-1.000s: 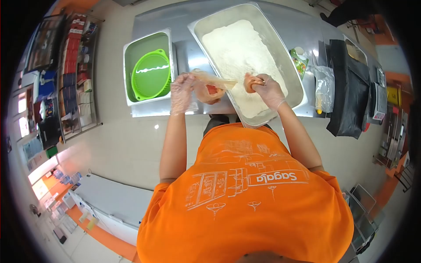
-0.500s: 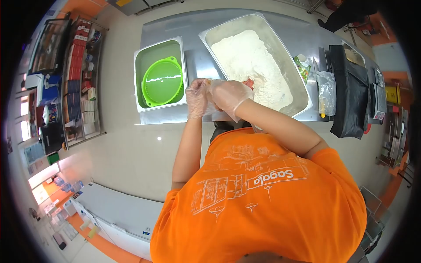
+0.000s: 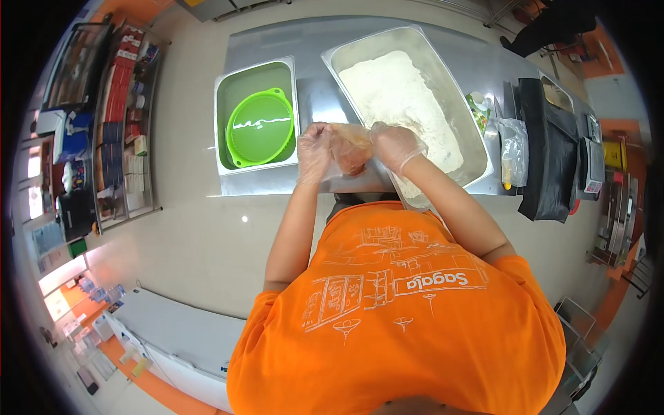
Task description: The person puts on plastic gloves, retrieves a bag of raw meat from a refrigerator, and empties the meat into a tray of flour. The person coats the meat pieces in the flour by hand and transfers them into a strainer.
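Note:
Both hands wear clear plastic gloves at the table's near edge. My left hand (image 3: 315,153) is closed on one side of the top of a clear plastic bag (image 3: 353,153) with reddish, meat-like pieces in its bottom. My right hand (image 3: 398,146) is closed at the bag's other side, over the near left part of a large metal pan (image 3: 477,146). White powder like flour (image 3: 387,83) fills much of that pan. To the left, a green round basket (image 3: 260,128) rests tilted in a smaller metal pan (image 3: 220,124).
On the steel table (image 3: 277,34), right of the large pan, lie a colourful packet (image 3: 478,111), a clear bag with a yellow item (image 3: 513,153) and a black cover (image 3: 543,152). A person's dark-clothed leg (image 3: 553,29) shows at the upper right.
My right hand let go of a reddish piece in the flour, which no longer shows there, and moved left to the bag. The bag hangs between both hands. The whole view has shifted slightly.

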Tool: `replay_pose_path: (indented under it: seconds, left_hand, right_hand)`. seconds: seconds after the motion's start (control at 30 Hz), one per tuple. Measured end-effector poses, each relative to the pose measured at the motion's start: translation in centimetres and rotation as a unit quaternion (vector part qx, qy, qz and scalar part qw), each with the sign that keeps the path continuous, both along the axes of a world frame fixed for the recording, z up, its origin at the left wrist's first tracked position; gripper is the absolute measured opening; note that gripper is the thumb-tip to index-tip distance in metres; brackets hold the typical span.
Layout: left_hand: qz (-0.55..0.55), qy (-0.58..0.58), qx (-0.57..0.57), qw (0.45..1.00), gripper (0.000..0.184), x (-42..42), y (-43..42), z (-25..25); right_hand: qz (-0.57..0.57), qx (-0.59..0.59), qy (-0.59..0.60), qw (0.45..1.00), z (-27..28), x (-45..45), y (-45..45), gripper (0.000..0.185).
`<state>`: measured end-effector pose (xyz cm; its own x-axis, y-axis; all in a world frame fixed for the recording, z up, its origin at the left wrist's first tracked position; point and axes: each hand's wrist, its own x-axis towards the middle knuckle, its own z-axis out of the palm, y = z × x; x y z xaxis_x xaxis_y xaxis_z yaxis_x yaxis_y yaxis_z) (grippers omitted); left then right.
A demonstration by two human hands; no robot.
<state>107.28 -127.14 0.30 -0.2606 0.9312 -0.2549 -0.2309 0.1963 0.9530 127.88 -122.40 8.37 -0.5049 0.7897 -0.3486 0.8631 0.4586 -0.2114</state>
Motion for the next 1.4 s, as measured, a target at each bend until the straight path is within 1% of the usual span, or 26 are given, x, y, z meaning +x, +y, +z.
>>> replay_pose_path:
  seconds: [0.1,0.13,0.17,0.23,0.27,0.3,0.37,0.47,0.5,0.53,0.57,0.6,0.63,0.7,0.8,0.9,1.0,1.07,1.13,1.2,1.3,1.4]
  left_hand:
    - [-0.07,0.169,0.109,0.977,0.016,-1.5,0.3,-0.5]
    - [-0.075,0.176,0.124,0.974,0.014,-1.3,0.4,0.8]
    - [-0.08,0.182,0.139,0.97,0.013,-0.8,0.7,3.3]
    - [-0.13,0.233,0.148,0.952,0.011,-0.5,1.4,5.2]
    - [-0.173,0.278,0.143,0.934,0.012,-1.0,2.0,5.5]
    - [-0.213,0.323,0.139,0.912,0.013,-1.3,2.5,5.7]
    - [-0.214,0.326,0.125,0.912,0.014,-1.3,2.8,6.8]
    - [-0.201,0.32,0.098,0.921,0.015,-1.2,2.7,6.8]
    - [-0.197,0.316,0.086,0.924,0.015,-1.2,2.5,6.5]
    - [-0.197,0.325,0.109,0.918,0.014,-1.3,2.3,6.2]
    - [-0.2,0.333,0.133,0.912,0.013,-1.4,2.1,5.9]
    - [-0.203,0.341,0.16,0.904,0.012,-1.4,2.2,5.8]
    - [-0.2,0.341,0.158,0.905,0.011,-1.1,2.1,5.9]
    - [-0.191,0.34,0.151,0.908,0.011,-0.6,1.4,6.3]
    - [-0.183,0.366,0.178,0.895,0.01,-1.2,1.2,5.7]
    - [-0.159,0.346,0.187,0.906,0.004,-0.7,0.4,6.3]
    - [-0.166,0.304,0.212,0.914,0.002,-0.6,-0.3,4.8]
    - [-0.164,0.317,0.237,0.904,0.002,0.1,-1.1,4.3]
    - [-0.158,0.336,0.251,0.894,0.002,0.2,-1.9,3.8]
    - [-0.138,0.358,0.254,0.888,0.002,0.8,-2.2,3.2]
    - [-0.124,0.341,0.223,0.905,0.003,0.7,-2.3,3.3]
    - [-0.111,0.346,0.228,0.903,0.004,0.2,-1.8,3.5]
  right_hand:
    - [-0.018,-0.015,0.032,0.999,-0.5,1.0,2.1,0.021]
    - [0.028,0.012,0.056,0.998,1.4,1.2,2.4,0.019]
    - [0.011,-0.011,0.115,0.993,2.7,1.3,2.9,0.019]
    - [-0.022,-0.057,0.231,0.971,4.4,1.3,3.5,0.02]
    - [-0.055,-0.068,0.242,0.966,4.8,1.1,3.5,0.016]
    - [-0.057,-0.008,0.259,0.964,4.9,0.9,3.2,0.015]
    - [-0.057,0.115,0.291,0.948,5.3,0.5,2.3,0.014]
    - [-0.051,0.094,0.422,0.9,8.3,0.3,-1.3,0.014]
    - [-0.009,0.053,0.345,0.937,7.3,0.0,-1.1,0.013]
    - [0.031,0.01,0.265,0.964,5.0,-0.6,-1.0,0.013]
    - [0.03,-0.002,0.268,0.963,3.2,-0.8,-0.8,0.009]
    - [0.029,-0.014,0.27,0.962,1.4,-1.1,-0.5,0.012]
    - [0.027,-0.027,0.272,0.962,-0.3,-1.3,-0.3,0.02]
    - [0.011,-0.067,0.179,0.982,-0.7,-2.4,1.0,0.02]
    - [-0.015,-0.132,0.037,0.991,-1.1,-4.0,1.7,0.029]
    - [0.007,-0.212,-0.031,0.977,3.2,-4.4,2.0,0.036]
    - [-0.062,-0.232,0.021,0.971,2.0,-4.5,0.8,0.033]
    - [-0.074,-0.173,-0.023,0.982,0.0,-5.4,-0.1,0.031]
    - [-0.071,-0.15,-0.027,0.986,-2.1,-5.9,-0.7,0.028]
    - [-0.046,-0.16,0.001,0.986,-3.6,-5.5,-0.3,0.026]
    - [-0.1,-0.182,0.026,0.978,-3.9,-5.7,-0.4,0.023]
    - [-0.123,-0.234,0.016,0.964,-2.3,-6.0,-0.4,0.023]
